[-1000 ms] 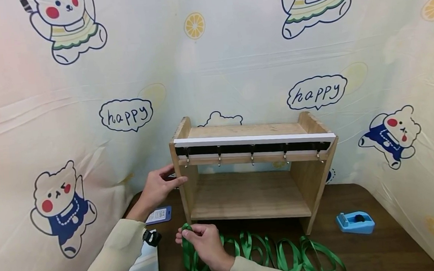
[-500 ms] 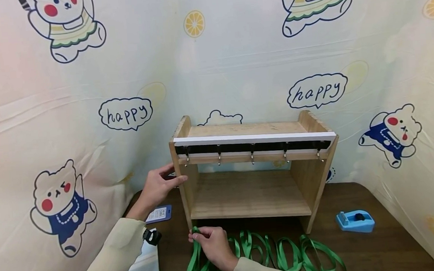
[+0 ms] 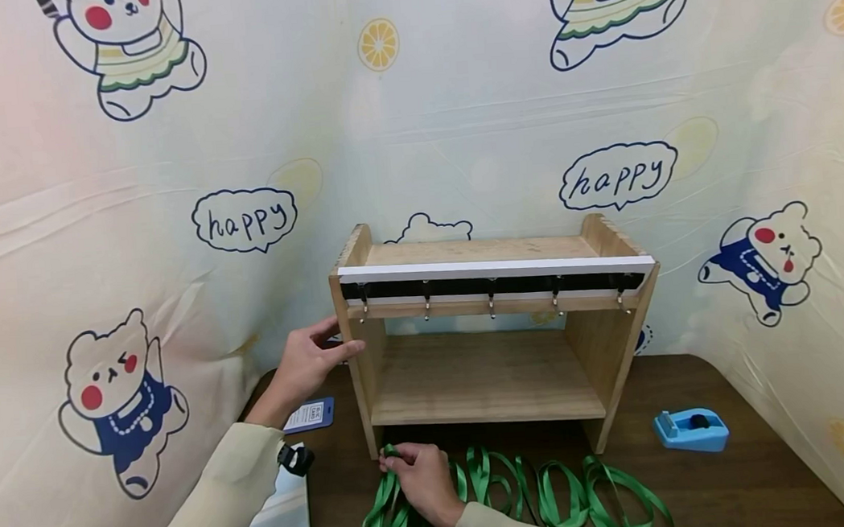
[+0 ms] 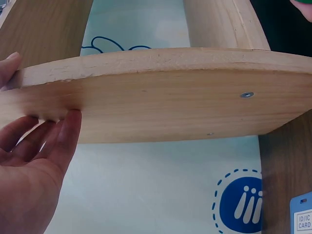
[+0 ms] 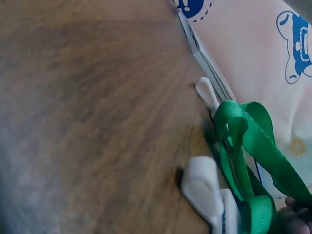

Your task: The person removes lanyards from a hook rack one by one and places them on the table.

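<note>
My left hand (image 3: 306, 366) grips the left side panel of a small wooden shelf (image 3: 487, 376). In the left wrist view its thumb lies over the panel's edge and its fingers (image 4: 68, 141) press the outer face. Below the shelf's front, my right hand (image 3: 426, 482) pinches the top of a green lanyard (image 3: 385, 517) between thumb and fingers. The ribbon hangs in loops to the table, and white plastic clips (image 5: 202, 187) show beside it in the right wrist view. Several more green lanyards (image 3: 563, 501) lie looped in a row to the right.
A black strip (image 3: 460, 288) with several metal hooks runs across the shelf's front. On the brown table (image 3: 762, 484) a blue tape dispenser (image 3: 692, 431) stands at right. A blue ID card holder (image 3: 311, 415) and a pale flat sheet (image 3: 278, 514) lie at left. A printed cloth hangs behind.
My right hand has moved right and slightly down, drawing the pinched lanyard's top toward the shelf's left leg. My left hand has stayed on the side panel.
</note>
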The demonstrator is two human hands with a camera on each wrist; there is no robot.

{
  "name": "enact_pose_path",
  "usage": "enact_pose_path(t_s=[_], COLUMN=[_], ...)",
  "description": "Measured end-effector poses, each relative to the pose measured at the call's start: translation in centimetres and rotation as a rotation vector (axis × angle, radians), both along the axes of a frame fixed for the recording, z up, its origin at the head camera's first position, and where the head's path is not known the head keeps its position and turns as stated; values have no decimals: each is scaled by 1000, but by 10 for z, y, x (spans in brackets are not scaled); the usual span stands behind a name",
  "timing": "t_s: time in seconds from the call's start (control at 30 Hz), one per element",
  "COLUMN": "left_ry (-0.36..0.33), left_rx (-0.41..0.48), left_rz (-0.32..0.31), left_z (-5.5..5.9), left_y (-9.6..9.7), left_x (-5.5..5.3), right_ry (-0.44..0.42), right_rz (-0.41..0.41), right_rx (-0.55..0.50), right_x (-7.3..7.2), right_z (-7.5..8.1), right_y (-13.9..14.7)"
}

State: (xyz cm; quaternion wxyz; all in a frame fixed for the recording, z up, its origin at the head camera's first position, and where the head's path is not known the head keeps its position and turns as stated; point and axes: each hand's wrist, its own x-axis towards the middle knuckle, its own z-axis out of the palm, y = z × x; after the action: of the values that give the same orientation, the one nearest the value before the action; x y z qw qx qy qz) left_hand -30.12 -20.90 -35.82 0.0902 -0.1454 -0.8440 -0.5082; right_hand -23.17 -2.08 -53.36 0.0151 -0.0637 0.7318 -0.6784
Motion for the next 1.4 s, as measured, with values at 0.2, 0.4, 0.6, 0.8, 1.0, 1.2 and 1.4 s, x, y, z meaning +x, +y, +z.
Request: enact_pose_path(t_s=[0.2, 0.4, 0.6, 0.8, 1.0, 1.2, 1.4], left_ry=[-4, -3, -4, -4, -11, -9, 12], left_rx=[6, -3, 3, 2, 5, 7, 5], left_rz=[-8, -7, -4, -3, 0, -1, -6], left_z=[2, 5, 6, 3, 2, 1, 0], left_y=[1, 1, 1, 1, 1, 1, 0], left_x=[0, -2, -2, 0, 0, 0, 0], right_ry=[32, 41, 10, -38, -9, 9, 19], right_rz=[-34, -29, -18, -27, -22, -9, -9], right_rx=[86, 100, 48, -4, 26, -25, -38], right_x=[-3, -5, -4, -4, -3, -1, 2], right_z=[-2, 1, 3, 3, 2, 5, 10], right_y=[1, 2, 1, 1, 3, 5, 8])
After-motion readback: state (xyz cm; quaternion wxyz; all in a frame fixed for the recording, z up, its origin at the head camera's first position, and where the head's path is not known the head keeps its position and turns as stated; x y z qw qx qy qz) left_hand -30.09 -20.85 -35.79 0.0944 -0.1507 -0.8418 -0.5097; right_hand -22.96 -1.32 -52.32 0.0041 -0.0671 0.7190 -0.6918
